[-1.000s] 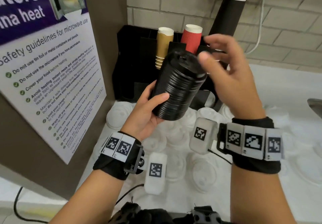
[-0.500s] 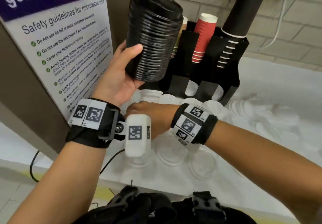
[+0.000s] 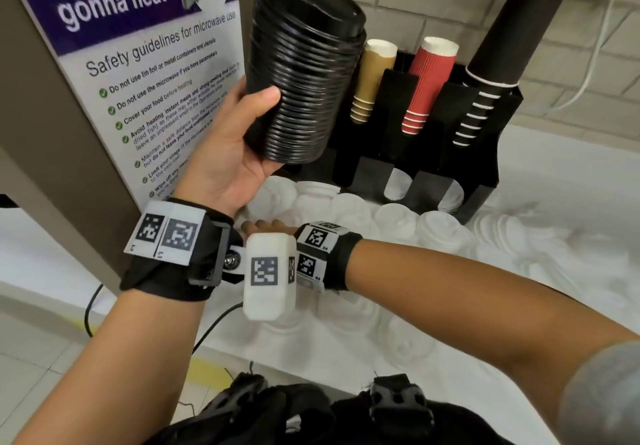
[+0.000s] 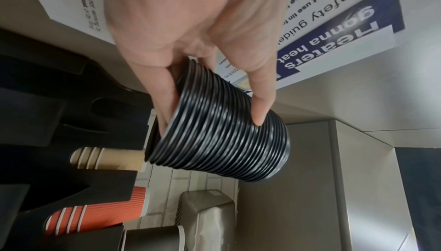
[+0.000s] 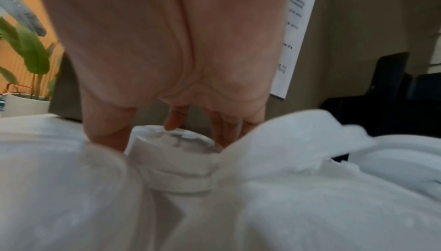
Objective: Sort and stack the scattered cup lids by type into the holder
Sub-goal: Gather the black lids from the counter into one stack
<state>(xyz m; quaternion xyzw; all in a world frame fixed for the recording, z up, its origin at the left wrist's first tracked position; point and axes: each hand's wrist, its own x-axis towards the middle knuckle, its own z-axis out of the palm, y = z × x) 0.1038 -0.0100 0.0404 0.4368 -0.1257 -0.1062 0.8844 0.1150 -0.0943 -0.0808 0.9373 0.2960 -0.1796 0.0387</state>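
My left hand [image 3: 242, 140] holds a tall stack of black lids [image 3: 304, 70] raised and tilted in front of the black holder [image 3: 491, 126]. In the left wrist view, its thumb [image 4: 259, 117] and fingers wrap the black stack [image 4: 222, 132]. My right hand [image 3: 266, 226] reaches low to the left, mostly hidden under my left wrist. In the right wrist view, its thumb and fingers [image 5: 226, 134] close on either side of a small stack of white lids [image 5: 174, 161] on the counter. Several loose white lids [image 3: 398, 219] lie before the holder.
The holder carries brown cups [image 3: 370, 77], red cups [image 3: 429, 81] and a tall black cup stack [image 3: 502, 46]. A poster panel [image 3: 138, 81] stands close on the left. Clear lids [image 3: 408, 337] lie near the counter's front edge. A cable [image 3: 90, 309] hangs at the left.
My left hand lifted the black stack up and to the left. My right hand left the top of that stack and dropped under my left wrist onto the white lids.
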